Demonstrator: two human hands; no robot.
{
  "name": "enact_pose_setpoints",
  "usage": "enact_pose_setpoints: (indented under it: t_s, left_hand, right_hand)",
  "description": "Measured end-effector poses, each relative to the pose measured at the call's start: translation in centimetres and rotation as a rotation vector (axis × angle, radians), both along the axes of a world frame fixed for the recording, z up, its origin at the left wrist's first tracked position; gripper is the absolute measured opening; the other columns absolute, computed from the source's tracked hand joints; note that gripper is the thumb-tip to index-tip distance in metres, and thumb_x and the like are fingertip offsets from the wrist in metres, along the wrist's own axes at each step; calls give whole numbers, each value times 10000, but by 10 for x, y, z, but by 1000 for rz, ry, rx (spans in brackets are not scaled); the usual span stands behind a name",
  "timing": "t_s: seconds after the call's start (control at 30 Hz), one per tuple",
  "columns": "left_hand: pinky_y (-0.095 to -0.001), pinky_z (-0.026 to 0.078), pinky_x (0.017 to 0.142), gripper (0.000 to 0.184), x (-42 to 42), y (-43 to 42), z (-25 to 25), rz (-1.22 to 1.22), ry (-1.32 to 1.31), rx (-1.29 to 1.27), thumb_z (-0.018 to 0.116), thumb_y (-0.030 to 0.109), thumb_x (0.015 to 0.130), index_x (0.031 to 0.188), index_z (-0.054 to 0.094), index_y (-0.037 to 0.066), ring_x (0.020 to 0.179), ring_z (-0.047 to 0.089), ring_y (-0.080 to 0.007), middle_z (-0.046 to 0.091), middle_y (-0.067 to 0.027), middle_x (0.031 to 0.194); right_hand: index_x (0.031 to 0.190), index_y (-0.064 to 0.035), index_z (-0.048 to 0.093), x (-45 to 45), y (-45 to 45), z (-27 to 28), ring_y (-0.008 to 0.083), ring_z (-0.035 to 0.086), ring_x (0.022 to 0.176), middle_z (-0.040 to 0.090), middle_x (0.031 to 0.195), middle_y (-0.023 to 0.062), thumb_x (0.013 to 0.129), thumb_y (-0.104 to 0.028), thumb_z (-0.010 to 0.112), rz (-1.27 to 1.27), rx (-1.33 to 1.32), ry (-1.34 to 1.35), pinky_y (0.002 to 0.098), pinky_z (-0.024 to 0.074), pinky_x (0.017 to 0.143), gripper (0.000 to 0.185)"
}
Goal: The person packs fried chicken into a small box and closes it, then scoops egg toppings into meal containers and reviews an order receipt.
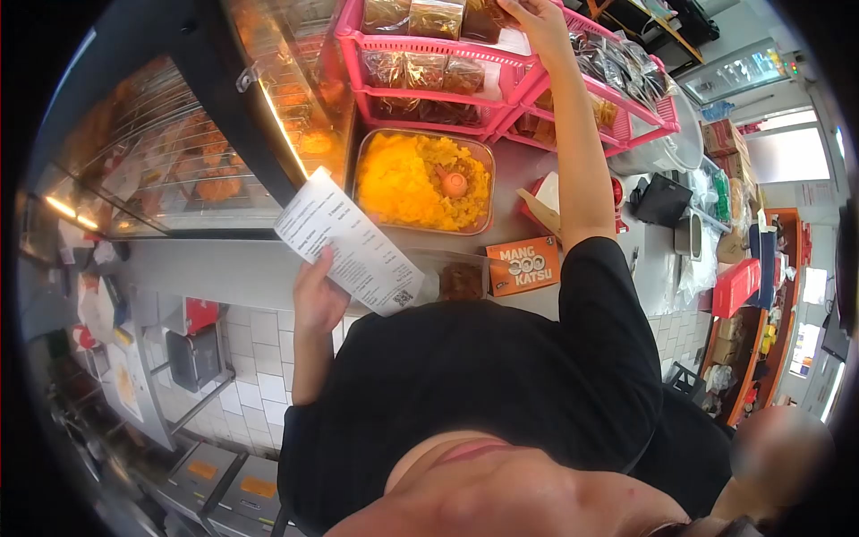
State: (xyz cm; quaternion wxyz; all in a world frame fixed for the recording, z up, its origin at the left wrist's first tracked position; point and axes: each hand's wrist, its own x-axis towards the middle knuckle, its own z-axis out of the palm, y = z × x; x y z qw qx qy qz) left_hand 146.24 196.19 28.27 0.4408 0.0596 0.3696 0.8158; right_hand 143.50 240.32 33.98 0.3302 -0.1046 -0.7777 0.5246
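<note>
A long printed receipt (349, 243) is pinched in my left hand (320, 295), thumb on its printed face, over the counter's front edge. My right hand (541, 27) reaches up to the top level of the pink plastic rack (429, 45). Its fingertips close on the edge of a brown clear-wrapped packet (483, 20), partly cut off by the frame. Several similar packets fill the rack's levels. Below the rack sits a metal tray (490, 161) of yellow rice (398, 183), with a round orange piece (455, 185) in it. Near my body lies an orange printed box (523, 266).
A lit glass display case (206, 152) with food on wire racks stands at the left. Beside the orange box is a clear container (428, 261) with brown contents. More pink baskets (640, 112) hold dark packets at the right. A co-worker (778, 456) is at lower right.
</note>
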Motion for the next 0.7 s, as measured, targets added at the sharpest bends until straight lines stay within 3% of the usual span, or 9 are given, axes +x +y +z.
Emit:
enact_pose_setpoints:
  t_s: [0.1, 0.23, 0.27, 0.37, 0.4, 0.5, 0.53, 0.63, 0.7]
  left_hand:
    - [-466, 392, 986, 499, -1, -11, 0, -20, -2, 19, 329, 179, 944, 1384, 170, 6, 1227, 407, -358, 316, -303, 1353]
    - [-464, 401, 980, 492, 3, -21, 0, -4, -42, -6, 325, 183, 949, 1384, 174, 12, 1235, 398, -355, 319, -300, 1351]
    - [-464, 403, 979, 491, 5, -23, 0, 6, -46, -17, 325, 185, 950, 1384, 175, 12, 1236, 396, -354, 319, -299, 1351]
    - [-467, 396, 985, 489, 8, -27, 0, 37, -16, -5, 324, 187, 951, 1383, 178, 11, 1239, 391, -358, 318, -298, 1353]
    - [-469, 393, 987, 489, 9, -28, 2, 37, -1, 1, 325, 187, 951, 1383, 178, 11, 1242, 386, -358, 317, -298, 1353]
    - [-473, 381, 996, 491, 13, -33, 4, 41, 26, 6, 326, 189, 951, 1384, 176, 11, 1253, 371, -359, 312, -299, 1356]
    - [-474, 377, 999, 493, 14, -35, 3, 41, 31, 4, 327, 189, 950, 1384, 175, 12, 1258, 365, -359, 308, -299, 1359]
    - [-465, 356, 1011, 491, 18, -45, 6, 77, 26, 32, 351, 185, 946, 1373, 201, -4, 1265, 355, -358, 327, -275, 1360]
    - [-464, 353, 1013, 493, 22, -56, 3, 122, 12, 34, 359, 183, 943, 1374, 205, -3, 1268, 353, -353, 321, -270, 1366]
  right_hand:
    - [928, -27, 625, 1, -3, -3, 108, 594, 710, 630, 808, 32, 875, -137, 581, 67, -434, 112, 239, 478, 616, 130]
    - [840, -77, 609, 13, -5, 5, 112, 583, 665, 614, 749, 22, 879, -158, 569, 260, -1003, 371, 222, 476, 595, 99]
    - [760, -98, 597, 8, 6, 7, 119, 557, 619, 596, 681, 19, 859, -202, 584, 91, -1374, 439, 223, 463, 577, 144]
    - [751, -92, 626, -10, 74, -29, 126, 555, 582, 596, 647, 21, 831, -206, 601, 302, -841, 160, 242, 450, 537, 141]
    - [753, -83, 662, -17, 47, -16, 181, 582, 563, 614, 631, 61, 769, -233, 640, -125, -244, -40, 296, 445, 495, 152]
    - [779, -73, 683, -5, -12, 21, 250, 607, 578, 628, 662, 110, 689, -247, 665, -215, 1332, -433, 359, 456, 497, 196]
    - [749, -93, 679, -19, 3, 0, 309, 614, 644, 628, 696, 138, 666, -255, 630, -200, 1210, -598, 414, 473, 562, 188]
    - [716, -90, 663, -28, 12, -9, 315, 619, 690, 634, 731, 139, 698, -210, 577, -346, 1310, -465, 429, 480, 608, 149]
    - [730, -71, 647, -4, -12, 8, 315, 620, 720, 633, 743, 143, 732, -175, 543, -472, 1195, -291, 422, 483, 620, 147]
